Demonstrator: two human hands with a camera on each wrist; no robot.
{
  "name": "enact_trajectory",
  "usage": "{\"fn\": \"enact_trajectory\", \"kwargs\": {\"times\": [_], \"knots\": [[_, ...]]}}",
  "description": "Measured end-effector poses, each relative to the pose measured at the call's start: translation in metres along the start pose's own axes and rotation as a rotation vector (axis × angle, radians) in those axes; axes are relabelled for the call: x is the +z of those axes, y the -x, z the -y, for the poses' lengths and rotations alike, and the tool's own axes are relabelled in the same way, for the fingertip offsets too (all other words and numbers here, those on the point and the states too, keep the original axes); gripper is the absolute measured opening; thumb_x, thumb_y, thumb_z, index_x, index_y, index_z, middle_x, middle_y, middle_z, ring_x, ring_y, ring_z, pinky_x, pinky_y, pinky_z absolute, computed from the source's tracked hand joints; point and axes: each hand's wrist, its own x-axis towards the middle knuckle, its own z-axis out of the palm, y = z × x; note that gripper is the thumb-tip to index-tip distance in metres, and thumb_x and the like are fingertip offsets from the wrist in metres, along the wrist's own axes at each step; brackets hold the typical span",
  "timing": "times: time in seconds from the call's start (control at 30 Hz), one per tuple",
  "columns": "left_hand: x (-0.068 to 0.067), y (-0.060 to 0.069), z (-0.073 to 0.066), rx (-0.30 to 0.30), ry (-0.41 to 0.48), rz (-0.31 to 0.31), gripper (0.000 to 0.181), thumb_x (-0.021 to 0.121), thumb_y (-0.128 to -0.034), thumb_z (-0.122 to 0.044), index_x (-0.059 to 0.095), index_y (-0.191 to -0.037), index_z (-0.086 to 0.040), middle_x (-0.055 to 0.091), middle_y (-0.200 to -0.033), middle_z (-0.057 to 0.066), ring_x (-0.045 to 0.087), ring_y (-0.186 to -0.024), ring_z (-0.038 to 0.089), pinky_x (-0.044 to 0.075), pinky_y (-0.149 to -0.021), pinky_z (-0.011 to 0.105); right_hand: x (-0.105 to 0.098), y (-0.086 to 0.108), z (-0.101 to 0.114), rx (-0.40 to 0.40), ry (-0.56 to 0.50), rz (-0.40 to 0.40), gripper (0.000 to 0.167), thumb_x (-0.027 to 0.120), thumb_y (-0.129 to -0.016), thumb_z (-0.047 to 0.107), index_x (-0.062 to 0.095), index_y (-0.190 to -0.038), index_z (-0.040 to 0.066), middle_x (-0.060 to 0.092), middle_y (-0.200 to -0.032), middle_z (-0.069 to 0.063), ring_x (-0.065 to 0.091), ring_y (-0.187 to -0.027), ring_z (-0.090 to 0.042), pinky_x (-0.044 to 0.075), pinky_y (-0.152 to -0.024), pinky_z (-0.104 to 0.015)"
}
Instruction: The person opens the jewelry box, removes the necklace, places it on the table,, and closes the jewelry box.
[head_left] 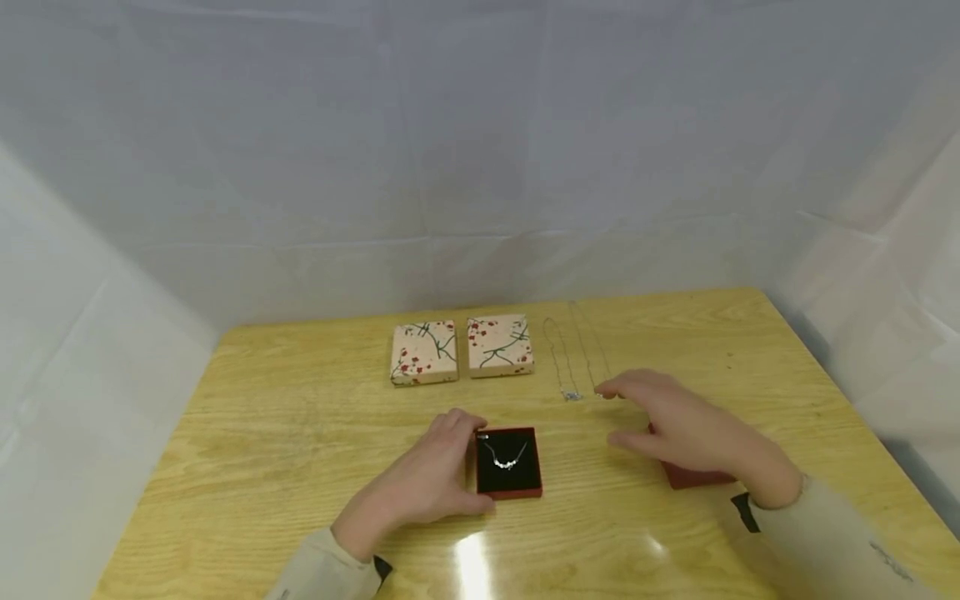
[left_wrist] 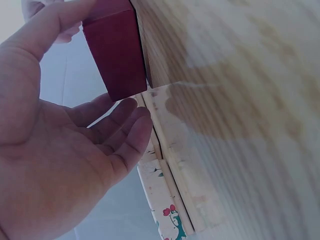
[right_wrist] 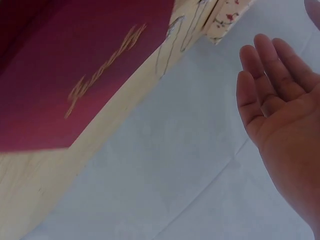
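A small red jewelry box (head_left: 542,493) with a black lining lies on the table, and a silver necklace (head_left: 504,464) is laid out inside it. My left hand (head_left: 431,477) holds the box at its left side, thumb at the near edge and fingertips at the far edge. In the left wrist view, the box's red side wall (left_wrist: 117,55) shows between thumb and fingers. To the right, my right hand (head_left: 678,425) hovers with extended fingers, holding nothing. Partly hidden under it is a red lid (head_left: 697,478); gold script marks it in the right wrist view.
Two flowered boxes, one at left (head_left: 424,352) and one at right (head_left: 500,345), stand near the table's back edge. Beside them lie two thin chain necklaces, the nearer with a pendant (head_left: 572,396). White cloth (head_left: 480,167) hangs behind the wooden table (head_left: 285,417).
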Motion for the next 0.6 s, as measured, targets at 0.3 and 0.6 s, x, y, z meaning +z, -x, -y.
{"fn": "enact_trajectory", "kwargs": {"times": [0.3,0.6], "knots": [[0.003,-0.001,0.002,-0.005,0.009,-0.01,0.092,0.094,-0.0763,-0.037,0.049,-0.149,-0.001,0.056,-0.137,0.009,0.05,-0.128,0.024,0.047,-0.114,0.046,0.017,-0.026,0.023,-0.061,0.005,-0.034,0.043,0.078,-0.099,0.03,0.068,-0.135,0.009,0.067,-0.133,-0.001,0.06,-0.127,-0.026,0.051,-0.108,-0.051],[0.004,-0.003,0.0,0.0,0.007,-0.03,0.09,0.094,-0.0762,-0.039,0.051,-0.146,-0.001,0.057,-0.135,0.009,0.051,-0.126,0.024,0.048,-0.112,0.046,0.04,-0.047,0.043,-0.155,0.079,-0.076,0.029,0.082,-0.096,0.027,0.076,-0.121,0.014,0.068,-0.12,0.001,0.062,-0.119,-0.025,0.054,-0.104,-0.048]]}}
